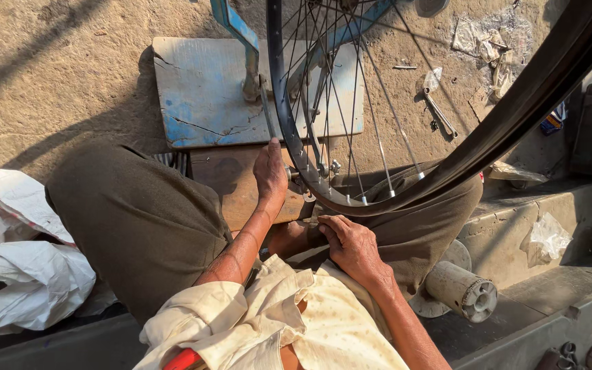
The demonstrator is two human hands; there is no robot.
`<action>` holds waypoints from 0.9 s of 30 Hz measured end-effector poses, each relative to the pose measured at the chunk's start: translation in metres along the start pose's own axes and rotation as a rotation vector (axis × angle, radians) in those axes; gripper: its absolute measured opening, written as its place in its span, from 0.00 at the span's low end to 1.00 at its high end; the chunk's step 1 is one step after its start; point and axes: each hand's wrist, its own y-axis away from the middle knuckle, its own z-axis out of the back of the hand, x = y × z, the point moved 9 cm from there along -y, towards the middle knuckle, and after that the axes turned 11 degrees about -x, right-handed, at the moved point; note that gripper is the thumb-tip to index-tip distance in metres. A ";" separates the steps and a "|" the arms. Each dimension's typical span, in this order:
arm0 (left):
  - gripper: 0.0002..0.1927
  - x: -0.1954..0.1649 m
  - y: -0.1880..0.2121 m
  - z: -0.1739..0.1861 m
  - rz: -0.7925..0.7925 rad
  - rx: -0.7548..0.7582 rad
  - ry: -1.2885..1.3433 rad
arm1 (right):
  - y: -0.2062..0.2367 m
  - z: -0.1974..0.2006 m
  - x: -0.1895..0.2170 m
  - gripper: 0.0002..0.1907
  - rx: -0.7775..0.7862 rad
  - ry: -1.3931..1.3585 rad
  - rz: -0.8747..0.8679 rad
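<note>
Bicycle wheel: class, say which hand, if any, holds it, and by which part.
The left hand grips the bicycle wheel at its lower rim. The right hand rests just below, its grip unclear.

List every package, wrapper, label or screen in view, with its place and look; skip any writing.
Small blue printed packet: on the ground at upper right, beside the black tyre, crumpled.
Clear plastic wrappers: top right on the dirt, crinkled, transparent.
Clear crumpled plastic bag: on the concrete step, right.
No screens or signs.
</note>
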 end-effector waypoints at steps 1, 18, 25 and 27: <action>0.34 0.000 0.000 0.001 -0.007 -0.003 -0.008 | 0.000 0.000 0.000 0.11 0.004 0.000 -0.004; 0.31 0.009 -0.004 0.006 0.050 0.027 0.091 | -0.002 0.015 0.007 0.11 -0.082 -0.022 -0.027; 0.30 0.017 -0.007 0.007 0.049 0.006 0.146 | -0.011 0.100 0.044 0.11 -0.379 -0.248 0.080; 0.32 0.018 -0.007 0.006 0.052 -0.002 0.161 | -0.009 0.149 0.056 0.03 -0.570 -0.564 0.049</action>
